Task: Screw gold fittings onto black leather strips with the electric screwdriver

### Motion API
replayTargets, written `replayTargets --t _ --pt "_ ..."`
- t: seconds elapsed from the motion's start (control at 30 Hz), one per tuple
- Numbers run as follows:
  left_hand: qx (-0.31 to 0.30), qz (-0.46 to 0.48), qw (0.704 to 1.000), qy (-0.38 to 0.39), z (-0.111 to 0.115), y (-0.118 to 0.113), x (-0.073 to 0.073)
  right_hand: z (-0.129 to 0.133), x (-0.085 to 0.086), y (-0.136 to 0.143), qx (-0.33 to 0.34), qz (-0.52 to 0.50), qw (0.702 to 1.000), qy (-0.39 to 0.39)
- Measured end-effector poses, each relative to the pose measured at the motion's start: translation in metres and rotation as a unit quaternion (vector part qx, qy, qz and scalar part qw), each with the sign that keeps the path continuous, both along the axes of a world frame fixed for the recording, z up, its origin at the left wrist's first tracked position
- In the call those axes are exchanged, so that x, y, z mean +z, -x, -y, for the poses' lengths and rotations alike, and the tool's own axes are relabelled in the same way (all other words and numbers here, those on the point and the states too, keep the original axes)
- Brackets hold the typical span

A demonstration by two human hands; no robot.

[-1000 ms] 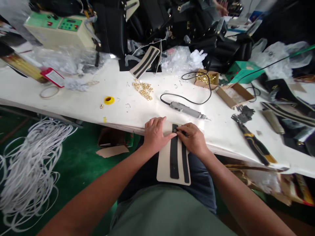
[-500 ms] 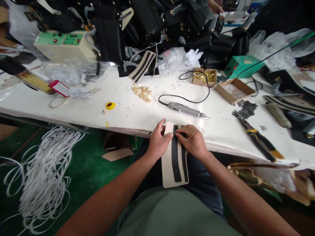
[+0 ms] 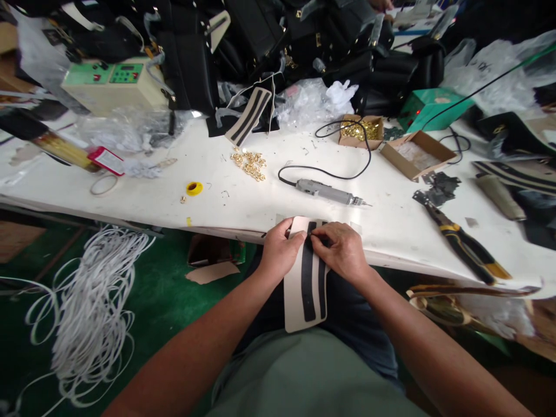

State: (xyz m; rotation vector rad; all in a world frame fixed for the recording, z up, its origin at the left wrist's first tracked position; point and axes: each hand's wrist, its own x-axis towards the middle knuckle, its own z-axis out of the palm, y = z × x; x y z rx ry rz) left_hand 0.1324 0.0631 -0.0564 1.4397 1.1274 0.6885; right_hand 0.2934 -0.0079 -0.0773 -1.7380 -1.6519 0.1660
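Panel at near side of worktop is pinched along its edge by left hand, right hand's fingers narrowed at strip, contents hidden; judged light, bendy, best edge-held.

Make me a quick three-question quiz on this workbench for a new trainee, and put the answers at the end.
1. True or false: the black-and-yellow pliers lie to the right of the grey corded tool.
2. Multiple choice: what colour is the small ring-shaped item on the white table? A) red B) yellow C) blue
3. Fill in the blank: the left hand and the right hand are both at the beige panel, which bears long black ____.

Key: 1 true; 2 B, yellow; 3 strips.
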Motion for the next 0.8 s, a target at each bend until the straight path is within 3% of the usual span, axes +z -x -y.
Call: replayTargets --t 0.23,0.53,0.8 --pt "-0.004 0.015 0.999 0.040 0.003 0.004 0.000 0.003 0.005 -0.002 0.008 0.025 0.999 -0.030" --pt "0.022 0.027 0.997 0.070 0.000 0.000 -0.002 0.000 0.000 0.000 -0.012 0.079 0.996 -0.029" --pt "0.037 0.047 0.994 0.092 -0.008 -0.004 -0.003 -0.006 0.000 0.001 -0.034 -0.036 0.999 -0.022"
